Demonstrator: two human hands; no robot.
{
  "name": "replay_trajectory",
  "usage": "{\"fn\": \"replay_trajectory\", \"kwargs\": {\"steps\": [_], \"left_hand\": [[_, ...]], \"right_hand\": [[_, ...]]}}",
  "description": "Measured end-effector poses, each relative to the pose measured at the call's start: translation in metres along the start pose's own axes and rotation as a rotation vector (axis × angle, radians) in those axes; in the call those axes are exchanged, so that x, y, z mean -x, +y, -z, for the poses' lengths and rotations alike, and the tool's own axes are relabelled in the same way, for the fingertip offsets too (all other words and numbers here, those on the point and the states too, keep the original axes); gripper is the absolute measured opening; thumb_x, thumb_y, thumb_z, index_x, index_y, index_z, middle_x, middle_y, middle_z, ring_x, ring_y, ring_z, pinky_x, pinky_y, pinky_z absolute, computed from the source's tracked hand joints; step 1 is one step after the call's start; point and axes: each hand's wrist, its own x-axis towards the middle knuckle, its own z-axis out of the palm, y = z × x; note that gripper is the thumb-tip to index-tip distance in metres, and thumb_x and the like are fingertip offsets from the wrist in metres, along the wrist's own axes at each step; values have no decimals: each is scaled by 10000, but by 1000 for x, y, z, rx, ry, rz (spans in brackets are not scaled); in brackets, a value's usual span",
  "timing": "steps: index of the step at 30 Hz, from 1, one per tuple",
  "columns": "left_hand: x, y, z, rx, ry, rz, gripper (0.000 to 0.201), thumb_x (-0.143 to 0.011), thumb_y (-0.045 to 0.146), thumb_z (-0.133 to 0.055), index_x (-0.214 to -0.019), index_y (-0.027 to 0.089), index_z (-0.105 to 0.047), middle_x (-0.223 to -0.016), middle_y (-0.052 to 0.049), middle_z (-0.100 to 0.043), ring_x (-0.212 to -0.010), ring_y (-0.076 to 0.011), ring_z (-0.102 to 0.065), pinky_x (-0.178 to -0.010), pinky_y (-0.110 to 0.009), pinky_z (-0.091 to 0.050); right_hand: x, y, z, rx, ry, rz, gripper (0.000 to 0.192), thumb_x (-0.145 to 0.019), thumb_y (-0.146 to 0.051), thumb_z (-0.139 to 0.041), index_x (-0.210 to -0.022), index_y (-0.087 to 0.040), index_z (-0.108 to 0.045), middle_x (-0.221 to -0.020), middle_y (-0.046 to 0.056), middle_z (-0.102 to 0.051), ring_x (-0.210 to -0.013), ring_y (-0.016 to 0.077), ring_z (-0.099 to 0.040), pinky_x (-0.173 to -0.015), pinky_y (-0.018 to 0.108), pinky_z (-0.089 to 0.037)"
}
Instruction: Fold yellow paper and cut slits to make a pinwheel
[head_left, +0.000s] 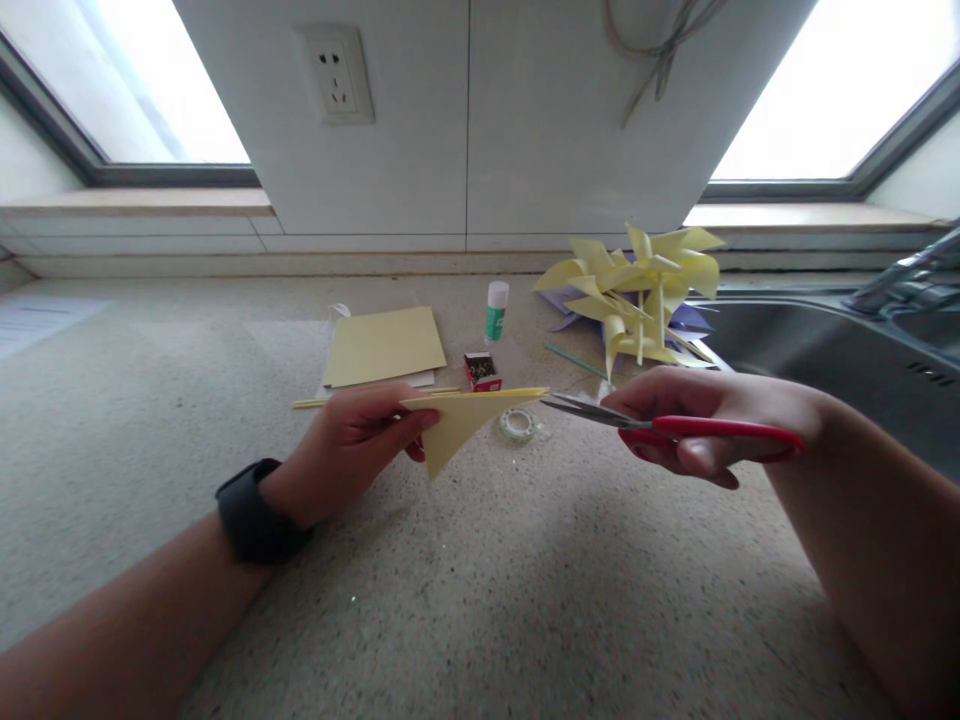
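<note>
My left hand (375,435), with a black band on its wrist, pinches a folded yellow sheet of paper (465,425) above the counter. The fold makes a triangle whose one corner points right. In my right hand (697,410) is a pair of scissors (705,428) with red handles. Their blade tips are at the paper's right corner; whether they touch it I cannot tell. Behind the paper stand a small red box (482,372) of metal pins and a glue stick (496,312). A roll of clear tape (517,425) lies just below the paper's edge.
A stack of yellow paper (386,345) lies at the back left, with thin sticks (307,404) near it. Yellow and purple paper pinwheels (637,290) are piled at the back right, beside the steel sink (810,350). A green stick (574,360) lies before them.
</note>
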Motion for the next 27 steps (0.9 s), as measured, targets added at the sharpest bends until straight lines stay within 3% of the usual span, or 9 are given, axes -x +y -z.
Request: {"fn": "replay_trajectory", "kwargs": {"steps": [6, 17, 27], "left_hand": [[0, -1, -1, 14, -1, 9, 192, -944, 257, -595, -802, 201, -711, -647, 12, -662, -564, -114, -614, -508, -203, -491], [0, 1, 0, -6, -29, -24, 191, -955, 237, -581, -814, 193, -702, -664, 9, -672, -572, -114, -628, -517, -203, -498], [0, -2, 0, 53, -13, 31, 175, -946, 246, -601, -825, 193, -716, -661, 10, -668, -562, -109, -623, -505, -193, -502]], "right_hand": [[2, 0, 0, 17, 12, -15, 437, -849, -537, -736, -931, -136, -582, -654, -65, -504, -448, 34, -476, -383, 124, -422], [0, -3, -2, 31, 35, -32, 455, -823, -557, -751, -857, -142, -566, -623, -62, -519, -437, 37, -480, -368, 123, -407], [0, -5, -5, 14, 57, -46, 447, -806, -552, -767, -802, -160, -551, -600, -70, -504, -436, 37, -467, -371, 116, -412]]}}
